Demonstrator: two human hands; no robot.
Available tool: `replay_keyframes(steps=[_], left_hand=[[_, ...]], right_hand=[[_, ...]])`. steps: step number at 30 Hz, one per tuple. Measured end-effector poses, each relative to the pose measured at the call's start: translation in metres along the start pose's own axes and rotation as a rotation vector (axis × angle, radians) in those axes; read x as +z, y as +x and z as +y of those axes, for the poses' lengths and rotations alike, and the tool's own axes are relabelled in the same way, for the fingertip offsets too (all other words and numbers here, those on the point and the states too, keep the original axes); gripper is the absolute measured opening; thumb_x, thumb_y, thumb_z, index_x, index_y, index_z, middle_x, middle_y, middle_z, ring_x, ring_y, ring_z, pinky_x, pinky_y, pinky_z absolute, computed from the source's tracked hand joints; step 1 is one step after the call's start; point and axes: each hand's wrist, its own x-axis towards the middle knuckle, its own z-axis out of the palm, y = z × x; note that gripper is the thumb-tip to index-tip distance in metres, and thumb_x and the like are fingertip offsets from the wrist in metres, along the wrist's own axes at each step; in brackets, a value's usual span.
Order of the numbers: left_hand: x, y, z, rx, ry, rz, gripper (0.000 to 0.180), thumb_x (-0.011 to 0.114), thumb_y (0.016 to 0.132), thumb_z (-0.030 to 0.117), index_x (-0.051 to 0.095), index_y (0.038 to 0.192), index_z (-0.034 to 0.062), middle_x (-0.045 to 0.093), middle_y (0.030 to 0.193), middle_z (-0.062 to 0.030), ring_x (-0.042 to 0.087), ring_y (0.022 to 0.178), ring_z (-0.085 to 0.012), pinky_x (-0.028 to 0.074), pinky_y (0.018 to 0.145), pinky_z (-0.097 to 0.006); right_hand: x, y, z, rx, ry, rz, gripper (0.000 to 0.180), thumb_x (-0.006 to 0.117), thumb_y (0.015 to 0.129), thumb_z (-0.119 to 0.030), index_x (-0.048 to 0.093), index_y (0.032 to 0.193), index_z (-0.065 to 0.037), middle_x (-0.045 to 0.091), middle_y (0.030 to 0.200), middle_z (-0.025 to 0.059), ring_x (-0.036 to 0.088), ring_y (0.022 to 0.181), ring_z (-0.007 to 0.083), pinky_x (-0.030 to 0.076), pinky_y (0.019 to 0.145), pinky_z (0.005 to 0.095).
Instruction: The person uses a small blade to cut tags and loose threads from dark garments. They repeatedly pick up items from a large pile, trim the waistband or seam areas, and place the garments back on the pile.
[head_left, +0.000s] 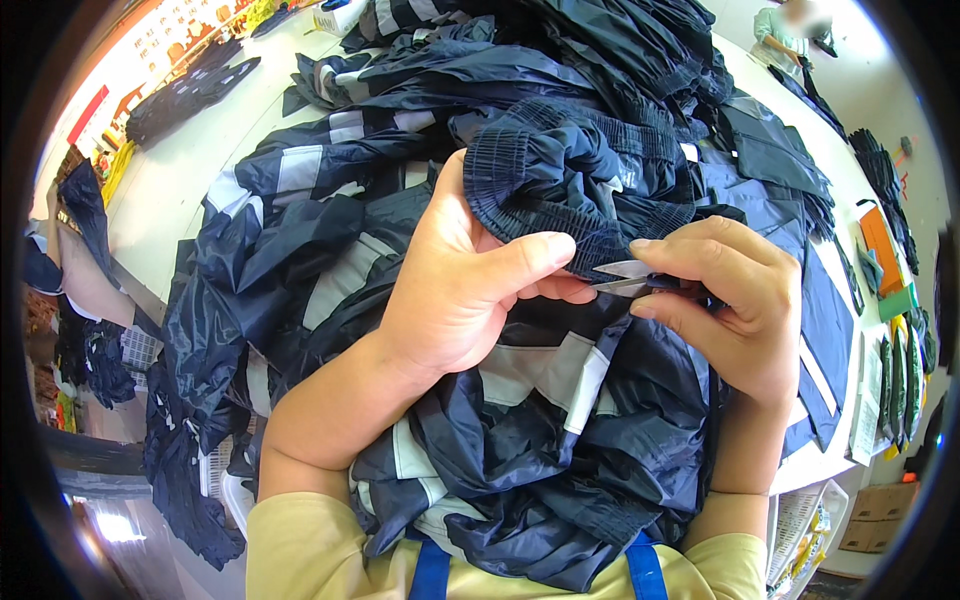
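From the head camera, my left hand (455, 290) pinched the gathered elastic waistband (560, 190) of a dark navy garment, thumb pressed along its edge. My right hand (735, 300) gripped small thread snips (625, 277), the blades meeting the waistband right beside my left thumb. I judged the risk plain: blades so close to the thumb could nick it, or bite into the fabric instead of a loose thread if the slippery cloth shifted. More navy garments with grey reflective strips (545, 370) lay heaped over the white table (190, 150).
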Motion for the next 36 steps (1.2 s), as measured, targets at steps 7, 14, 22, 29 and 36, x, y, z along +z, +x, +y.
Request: replay_keyframes(steps=[7,14,22,29,36], left_hand=[[0.000,-0.001,-0.001,0.042,0.035,0.006,0.054,0.063,0.082,-0.001,0.031,0.124,0.0055,0.053,0.113,-0.0124,0.063,0.094,-0.0227,0.060,0.069,-0.037],[0.002,-0.002,0.000,0.068,0.060,0.016,0.055,0.064,0.081,-0.003,0.031,0.124,0.0046,0.053,0.113,-0.0123,0.063,0.095,-0.0224,0.060,0.070,-0.037],[0.005,-0.002,-0.002,0.024,0.070,0.055,0.055,0.062,0.081,-0.005,0.030,0.124,0.0041,0.053,0.112,-0.0119,0.062,0.095,-0.0216,0.060,0.073,-0.038],[0.004,-0.002,-0.004,0.027,0.086,0.037,0.056,0.062,0.081,-0.005,0.029,0.125,0.0039,0.053,0.113,-0.0122,0.062,0.096,-0.0222,0.060,0.074,-0.039],[0.001,-0.002,0.000,-0.026,0.039,0.028,0.055,0.062,0.082,-0.003,0.029,0.126,0.0050,0.053,0.113,-0.0129,0.062,0.096,-0.0231,0.060,0.073,-0.039]], right_hand=[[0.000,0.000,-0.003,0.016,0.012,-0.009,0.032,0.078,0.059,-0.003,0.068,0.089,0.003,0.064,0.080,0.0104,0.060,0.066,0.0160,0.045,0.057,0.0237],[-0.003,0.000,-0.006,0.036,0.022,0.011,0.030,0.076,0.061,-0.003,0.067,0.089,-0.001,0.064,0.077,0.0106,0.062,0.066,0.0225,0.049,0.058,0.0287],[0.024,0.001,0.001,-0.169,-0.094,0.088,0.030,0.080,0.061,-0.008,0.067,0.088,-0.004,0.057,0.074,0.0047,0.057,0.064,0.0162,0.044,0.055,0.0255],[0.034,-0.003,-0.002,0.436,0.473,0.176,0.008,0.069,0.081,-0.005,0.061,0.080,-0.003,0.055,0.072,-0.0031,0.044,0.060,0.0042,0.035,0.052,0.0198],[0.012,-0.003,0.020,0.297,0.692,0.201,0.028,0.058,0.087,-0.020,0.049,0.104,0.000,0.045,0.082,-0.0007,0.040,0.070,0.0075,0.034,0.065,0.0192]])
